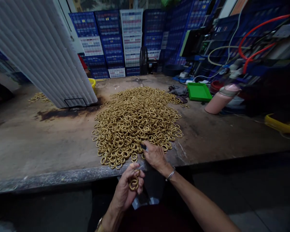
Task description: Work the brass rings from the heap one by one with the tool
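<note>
A wide heap of brass-coloured rings (137, 119) lies on the worktable (207, 138). My left hand (127, 183), palm up just off the table's front edge, is closed around a few brass rings (133, 183). At the near side of the heap, my right hand (156, 156) reaches in with its fingers bent down among the rings. Something dark is wrapped round one of its fingers, and a metal bangle (170, 174) sits on that wrist. The right fingertips are partly hidden, so whether they pinch a ring does not show.
A tall corrugated grey-white panel (45, 48) stands on the table at left, with a yellow container (92, 84) behind it. At right are a green tray (199, 91), a pink cylinder (222, 98) and red hoses (246, 38). Blue and white crates (132, 42) are stacked behind.
</note>
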Available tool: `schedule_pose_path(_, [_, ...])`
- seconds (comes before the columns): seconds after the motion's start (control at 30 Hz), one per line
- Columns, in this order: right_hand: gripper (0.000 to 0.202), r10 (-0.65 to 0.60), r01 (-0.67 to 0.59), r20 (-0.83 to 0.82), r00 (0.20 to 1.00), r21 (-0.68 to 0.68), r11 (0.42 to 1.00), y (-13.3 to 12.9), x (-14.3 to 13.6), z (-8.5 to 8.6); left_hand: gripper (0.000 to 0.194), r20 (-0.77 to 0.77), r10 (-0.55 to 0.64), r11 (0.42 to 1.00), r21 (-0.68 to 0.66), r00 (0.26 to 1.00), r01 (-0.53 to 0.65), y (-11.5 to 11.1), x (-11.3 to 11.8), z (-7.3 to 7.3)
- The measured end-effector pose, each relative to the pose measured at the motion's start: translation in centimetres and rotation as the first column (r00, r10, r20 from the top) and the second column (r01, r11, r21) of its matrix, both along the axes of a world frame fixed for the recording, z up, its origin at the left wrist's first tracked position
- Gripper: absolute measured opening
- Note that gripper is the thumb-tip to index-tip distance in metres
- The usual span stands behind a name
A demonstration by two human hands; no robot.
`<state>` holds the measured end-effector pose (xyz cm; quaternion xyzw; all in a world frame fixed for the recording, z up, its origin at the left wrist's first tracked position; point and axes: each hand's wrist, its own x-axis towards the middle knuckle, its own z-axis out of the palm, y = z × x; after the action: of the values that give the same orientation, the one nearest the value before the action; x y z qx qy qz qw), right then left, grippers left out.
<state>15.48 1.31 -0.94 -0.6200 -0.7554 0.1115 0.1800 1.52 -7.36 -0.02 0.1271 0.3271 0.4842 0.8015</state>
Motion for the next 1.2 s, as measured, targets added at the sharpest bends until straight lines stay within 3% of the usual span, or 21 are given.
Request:
schedule_pose_path(0.17, [0.022,-0.027,0.042,-0.182,0.983,0.080,0.996,0.8,0.8,-1.1,0.021,0.095,0.042,0.996,-0.085,0.995,-0.033,0.7,-0.3,-0.7])
schedule_pose_path(0.3, [0.020,-0.049,0.086,-0.432,0.900,0.066,0.994,1.3,1.2,-1.5,0.023,0.014,0.052,0.996,-0.067,0.999,-0.051,1.5,0.0,-0.4])
schedule_pose_path(0.53, [0.019,-0.095,0.034,-0.770,0.631,-0.094,0.995,1.0,1.0,-0.3,0.035,-0.257,0.146,0.986,0.113,0.955,-0.120,3.7,1.0,0.6])
schedule_pose_path(0.73, [0.022,-0.250,-0.120,-0.908,0.336,-0.305,0.945,-0.4,0.4,0.1,0.044,-0.427,0.207,0.974,0.179,0.880,-0.142,4.8,2.2,0.3])
schedule_pose_path(0.87, [0.023,-0.306,-0.256,-0.929,0.210,-0.354,0.899,-1.5,-0.1,0.5,0.038,-0.471,0.198,0.969,0.224,0.860,-0.100,4.7,2.8,-0.3])
schedule_pose_path(0.97, [0.023,-0.299,-0.283,-0.928,0.220,-0.354,0.891,-1.9,-0.2,0.6,0.032,-0.496,0.243,0.955,0.273,0.833,-0.116,4.5,2.9,-0.7])
schedule_pose_path(1.1, [0.022,-0.209,-0.171,-0.879,0.429,-0.306,0.936,-1.9,0.2,0.6,0.025,-0.624,0.334,0.917,0.389,0.706,-0.089,4.2,2.5,-0.5])
schedule_pose_path(1.2, [0.021,-0.104,-0.119,-0.815,0.570,-0.207,0.971,-1.7,0.4,1.0,0.015,-0.684,0.464,0.838,0.545,0.562,-0.029,3.9,2.2,-0.1])
